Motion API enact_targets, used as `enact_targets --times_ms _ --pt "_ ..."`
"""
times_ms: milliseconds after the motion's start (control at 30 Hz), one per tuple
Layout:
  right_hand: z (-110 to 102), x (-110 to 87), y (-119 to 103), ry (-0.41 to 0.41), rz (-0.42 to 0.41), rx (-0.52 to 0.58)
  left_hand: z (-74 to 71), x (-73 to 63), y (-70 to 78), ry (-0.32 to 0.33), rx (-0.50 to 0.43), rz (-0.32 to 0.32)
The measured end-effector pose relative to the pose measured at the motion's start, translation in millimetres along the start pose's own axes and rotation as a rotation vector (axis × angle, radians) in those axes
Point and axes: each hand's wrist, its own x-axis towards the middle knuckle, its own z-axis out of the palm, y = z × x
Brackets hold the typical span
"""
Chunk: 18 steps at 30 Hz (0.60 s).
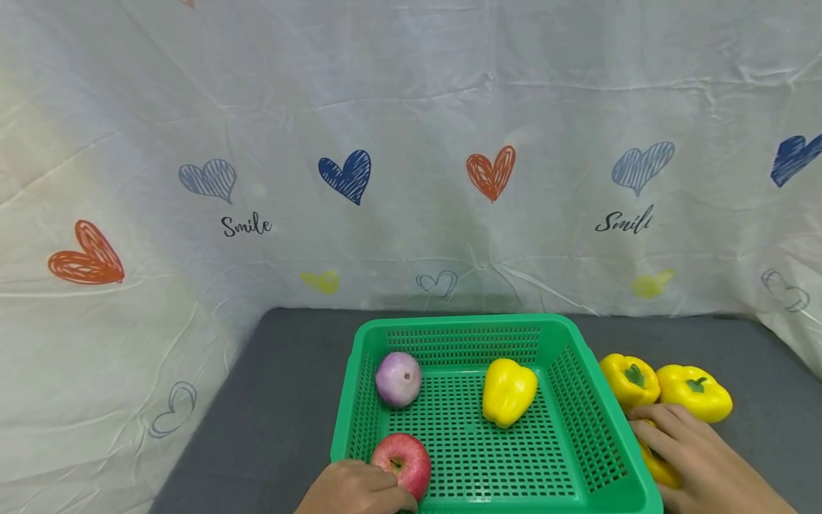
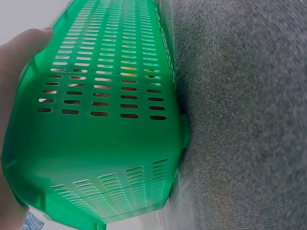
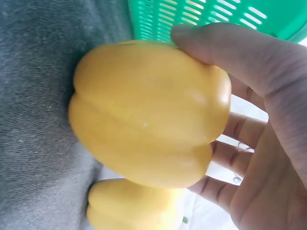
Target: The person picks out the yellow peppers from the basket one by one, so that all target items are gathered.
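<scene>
Grips the green basket [image 1: 462,323] at its near-left rim with the left hand [image 1: 356,489]; holds a yellow pepper [image 3: 148,112] in the right hand [image 1: 690,453], just outside the basket's right wall, with two more peppers [image 1: 693,396] farther back on that same side.

There were four peppers [image 1: 509,392] in all, plus one apple [image 1: 406,457], one onion [image 1: 398,380], one basket [image 1: 459,323] and a total of two hands [image 1: 359,489] [image 1: 690,450]
</scene>
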Motion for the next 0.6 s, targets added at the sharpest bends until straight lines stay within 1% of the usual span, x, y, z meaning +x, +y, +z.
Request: enact_targets --times_ms 100,233,267,333,400,500,567,600 --pt "0.4 -4.7 0.3 -0.004 0.039 -0.005 0.1 -0.1 0.2 -0.003 0.000 0.001" --pt "-2.5 -13.6 0.2 -0.040 0.188 -0.028 -0.5 0.2 0.3 -0.008 -0.005 0.001" --pt "-3.5 -15.6 0.3 -0.062 0.232 -0.037 -0.7 0.3 0.2 -0.008 -0.003 0.002" --pt "-5.1 -18.0 0.7 -0.132 0.317 -0.051 -1.0 0.4 -0.2 -0.005 0.001 0.004" --pt "-5.8 -19.3 1.2 -0.219 0.386 -0.052 -1.2 0.4 -0.6 -0.002 0.004 0.006" --pt "-5.9 -19.7 2.8 -0.328 0.462 -0.062 -0.8 0.2 -1.2 0.003 0.007 0.012" --pt "-6.0 -19.3 3.9 -0.365 0.498 -0.064 -0.7 0.1 -1.2 0.000 0.009 0.013" --pt "-6.0 -18.9 4.6 -0.369 0.512 -0.060 -0.7 0.1 -1.3 -0.001 0.010 0.014"
